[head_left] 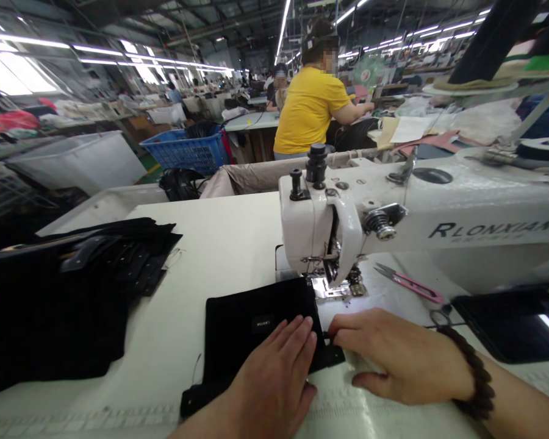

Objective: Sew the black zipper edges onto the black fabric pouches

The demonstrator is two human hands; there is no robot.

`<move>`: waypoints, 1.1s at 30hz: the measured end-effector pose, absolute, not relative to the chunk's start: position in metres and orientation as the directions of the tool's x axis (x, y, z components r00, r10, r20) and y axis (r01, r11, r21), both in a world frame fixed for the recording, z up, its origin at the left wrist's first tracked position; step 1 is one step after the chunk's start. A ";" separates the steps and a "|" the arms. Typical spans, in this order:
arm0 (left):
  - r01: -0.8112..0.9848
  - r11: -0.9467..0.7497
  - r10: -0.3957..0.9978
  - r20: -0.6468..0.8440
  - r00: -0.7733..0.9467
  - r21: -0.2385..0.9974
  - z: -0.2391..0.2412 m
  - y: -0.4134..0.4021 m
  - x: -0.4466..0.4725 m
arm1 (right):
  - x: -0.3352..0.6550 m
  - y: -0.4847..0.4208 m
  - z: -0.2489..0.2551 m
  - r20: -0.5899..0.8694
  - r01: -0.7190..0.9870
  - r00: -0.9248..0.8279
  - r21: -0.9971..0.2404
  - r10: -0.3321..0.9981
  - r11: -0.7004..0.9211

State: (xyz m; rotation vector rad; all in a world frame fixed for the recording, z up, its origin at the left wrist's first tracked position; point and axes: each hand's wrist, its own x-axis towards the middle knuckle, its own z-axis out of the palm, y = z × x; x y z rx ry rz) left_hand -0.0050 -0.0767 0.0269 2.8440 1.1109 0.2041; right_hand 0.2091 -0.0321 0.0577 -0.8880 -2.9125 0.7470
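Observation:
A black fabric piece point(238, 341) with a small dark label point(262, 324) lies on the sewing machine's white table, its upper right edge at the presser foot point(332, 288). My left hand point(279, 372) rests flat on the fabric, fingers stretched out and close together. At the fabric's right edge, my right hand point(393, 353) has its bent fingertips against the cloth beside a short black tab point(332, 356). Its thumb stands apart from the fingers, and I see nothing gripped between them. The white sewing machine point(315, 225) stands just beyond both hands.
A pile of black fabric pieces point(73, 292) lies at the left. Pink thread snips point(414, 285) and a dark phone point(516, 323) lie right of the needle. A blue basket point(187, 152) and a person in a yellow shirt point(308, 110) are beyond the table.

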 end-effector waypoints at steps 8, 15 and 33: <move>0.672 -0.733 0.677 0.196 0.709 0.101 0.024 -0.075 0.002 | 0.196 -0.052 0.032 0.152 0.425 -0.895 0.003 0.420 0.905; 0.633 -0.772 0.633 0.175 0.754 0.064 0.030 -0.072 0.002 | 0.197 -0.057 0.022 0.197 0.333 -0.929 0.072 0.314 0.940; 0.658 -0.752 0.658 0.121 0.743 0.040 0.009 -0.052 0.001 | 0.187 -0.041 0.013 0.266 0.572 -0.772 -0.102 0.577 0.814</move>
